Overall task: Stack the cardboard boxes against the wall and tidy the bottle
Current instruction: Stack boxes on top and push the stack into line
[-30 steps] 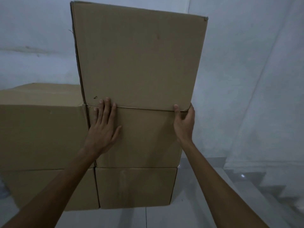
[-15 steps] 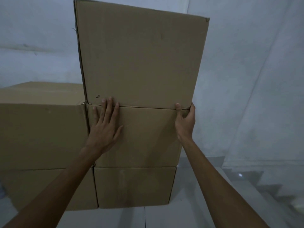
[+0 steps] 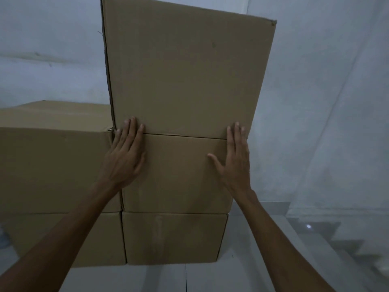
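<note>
Plainly brown top box (image 3: 185, 68), creased, both hands flat below.

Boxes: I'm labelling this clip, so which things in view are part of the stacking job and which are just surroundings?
Part of the job:
- top box
- middle box
- bottom box
- left stack of boxes
- left hand and right hand, both flat on the box fronts
- wall

Just surroundings:
- floor
- steps

No bottle can be made out.
</note>
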